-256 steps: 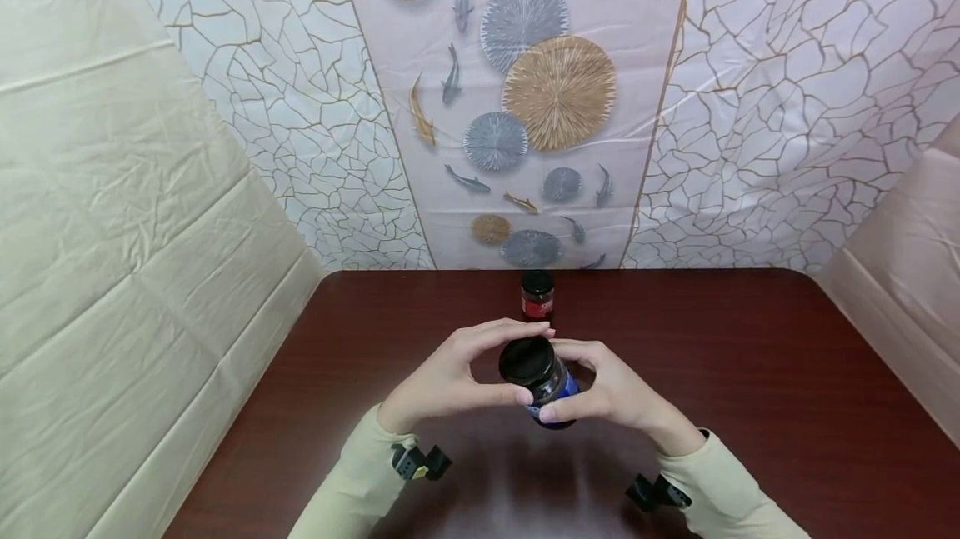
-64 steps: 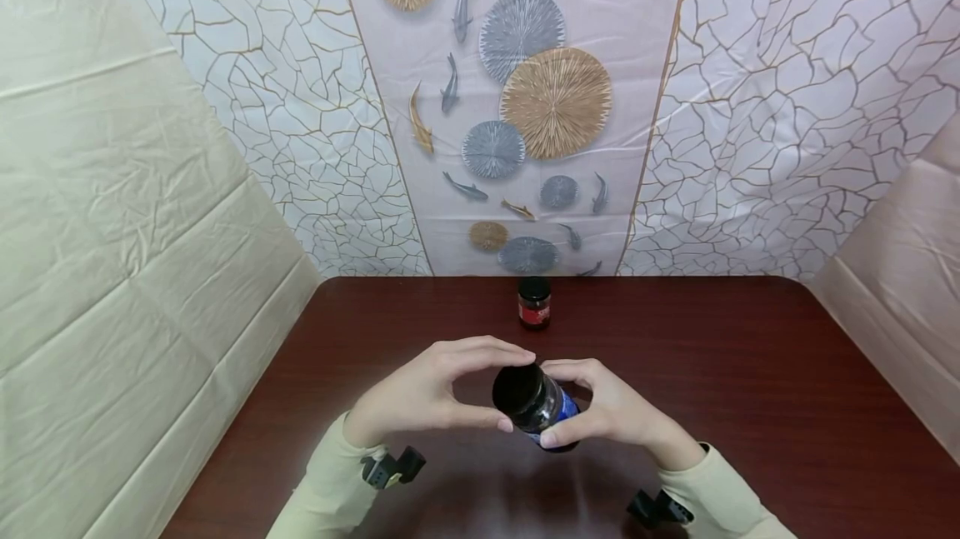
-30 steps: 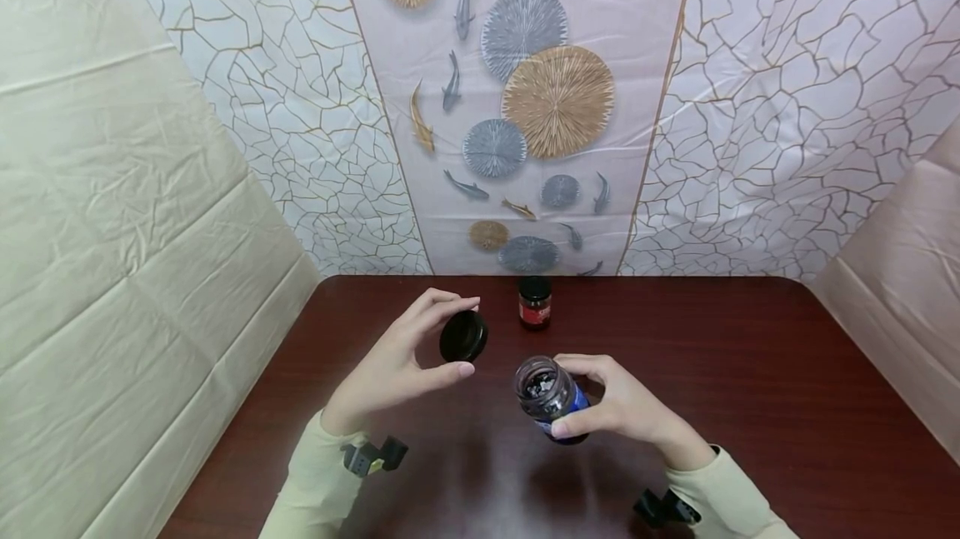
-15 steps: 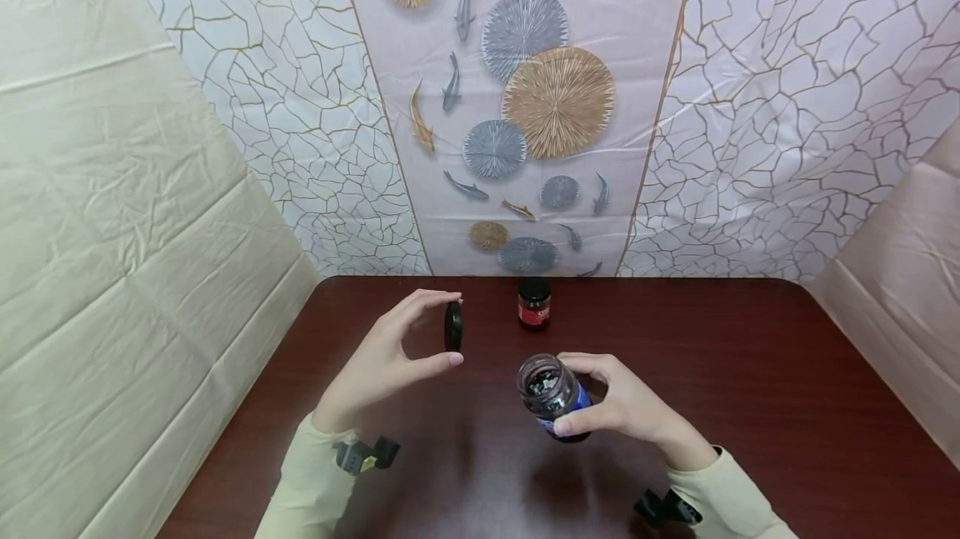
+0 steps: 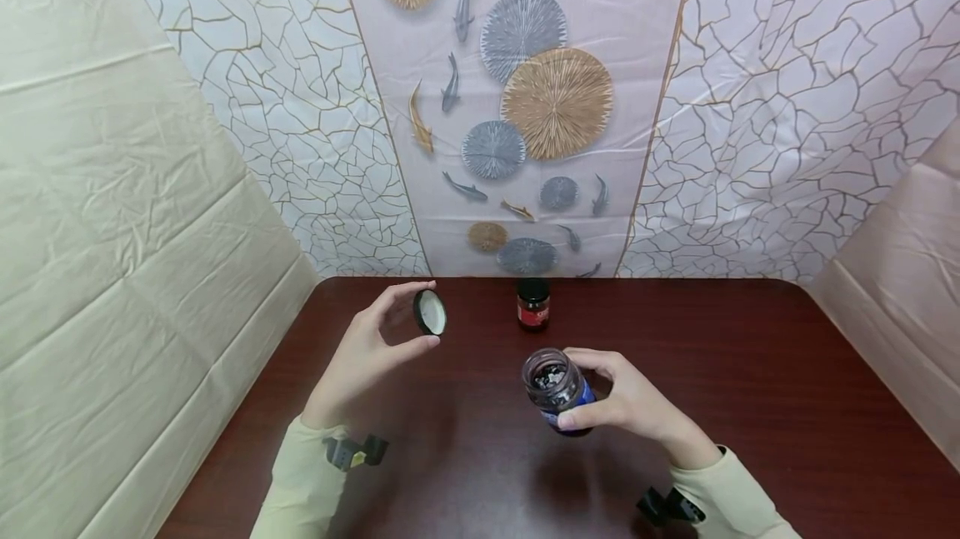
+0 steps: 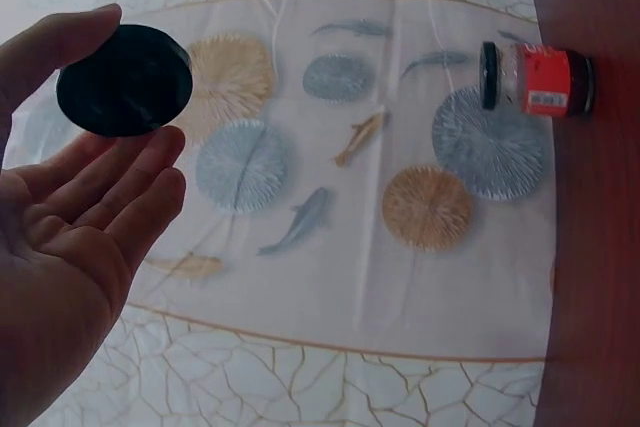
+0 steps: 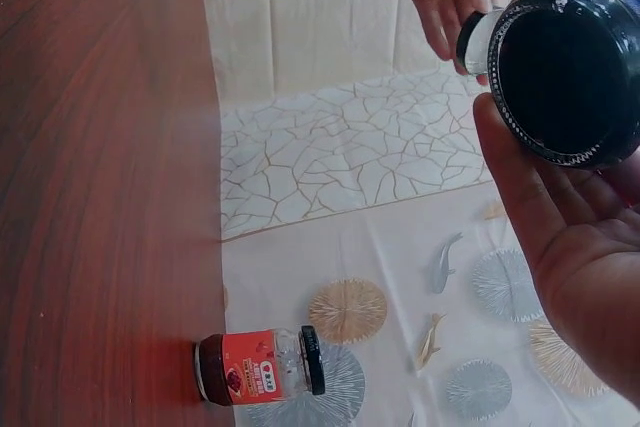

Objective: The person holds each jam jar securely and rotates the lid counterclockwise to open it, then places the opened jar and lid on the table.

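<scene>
My left hand pinches a black jar lid between thumb and fingers, its pale inner side facing right in the head view. The lid's dark top fills the grip in the left wrist view. My right hand grips a glass jar with a blue label. The jar is uncovered and tilted towards the left, and dark contents with lighter bits show through its mouth. Its round dark base faces the right wrist camera. The lid is held well apart from the jar, up and to its left.
A second jar with a red label and black lid stands upright at the back of the dark red-brown table. Behind it hangs a patterned cloth; a cream cloth rises along the left side.
The lid has come off the blue-labelled jar. My left hand has carried it left and turned its inner side into view. The right hand has shifted slightly right with the jar.
</scene>
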